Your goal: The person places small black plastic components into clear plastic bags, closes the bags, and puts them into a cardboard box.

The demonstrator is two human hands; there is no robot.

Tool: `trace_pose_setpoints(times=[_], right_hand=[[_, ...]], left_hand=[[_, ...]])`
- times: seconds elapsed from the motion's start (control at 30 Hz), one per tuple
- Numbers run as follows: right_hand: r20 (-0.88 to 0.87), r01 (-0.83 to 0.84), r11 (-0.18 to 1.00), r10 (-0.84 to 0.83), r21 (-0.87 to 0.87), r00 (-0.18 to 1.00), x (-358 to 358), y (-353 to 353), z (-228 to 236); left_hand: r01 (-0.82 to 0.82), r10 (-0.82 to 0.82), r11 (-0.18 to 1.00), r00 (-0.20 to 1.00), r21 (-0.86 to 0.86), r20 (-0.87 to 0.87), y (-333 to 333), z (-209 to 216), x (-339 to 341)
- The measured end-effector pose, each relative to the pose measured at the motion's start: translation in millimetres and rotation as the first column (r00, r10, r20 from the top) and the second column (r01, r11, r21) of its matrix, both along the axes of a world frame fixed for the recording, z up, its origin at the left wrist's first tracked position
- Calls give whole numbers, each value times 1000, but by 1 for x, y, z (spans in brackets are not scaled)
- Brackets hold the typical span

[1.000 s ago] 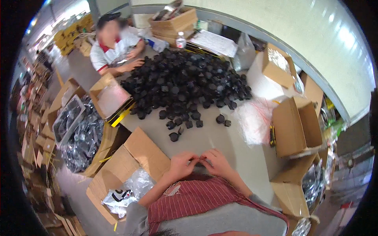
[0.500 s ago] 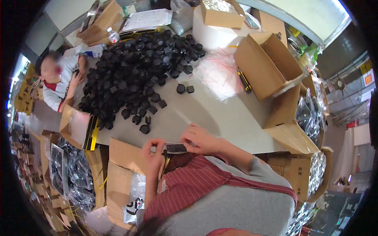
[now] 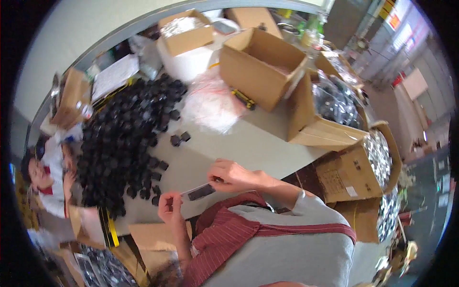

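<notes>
My left hand (image 3: 170, 206) and my right hand (image 3: 230, 174) are held up over the near edge of the table, fingers closed. Stretched between them is the pale upper edge of what looks like a small clear plastic bag, with a dark flat rectangular piece (image 3: 202, 192) showing in or under it. Blur hides how the piece sits there. A big heap of black small parts (image 3: 122, 138), round and square pieces, covers the left of the table. One linked round-and-square black piece (image 3: 180, 139) lies apart, beyond my hands.
Flat clear bags (image 3: 213, 107) and a yellow-black cutter (image 3: 244, 99) lie near an open carton (image 3: 265, 71). A carton of bagged parts (image 3: 330, 115) stands on the right. At far left sits a co-worker (image 3: 52, 177), hands by the heap.
The whole view has swung, so the table and cartons sit further left. My hands have risen a little from my apron, and the bag edge is now pulled between them.
</notes>
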State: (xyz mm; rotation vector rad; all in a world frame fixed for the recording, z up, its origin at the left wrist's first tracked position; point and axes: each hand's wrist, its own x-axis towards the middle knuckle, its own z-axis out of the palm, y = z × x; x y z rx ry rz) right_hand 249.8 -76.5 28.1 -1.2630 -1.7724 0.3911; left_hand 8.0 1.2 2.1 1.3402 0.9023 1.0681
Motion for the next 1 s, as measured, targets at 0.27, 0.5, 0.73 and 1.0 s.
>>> trace_pose_setpoints(times=[0.27,0.5,0.73,1.0], right_hand=[[-407,257,917,-369,-304,836,55,-45,35],[-575,914,311,-711,261,405,159,-120,120],[-580,973,125,-785,196,218,296,-155,41],[-74,818,499,-839,286,539,165,38,47]], left_hand=[[144,-145,989,980,13,135,22,-6,42],[-42,43,992,999,-122,6,36,-56,17],[147,-202,971,925,-189,-322,36,-131,9],[87,-117,991,925,-98,-362,27,-120,6]])
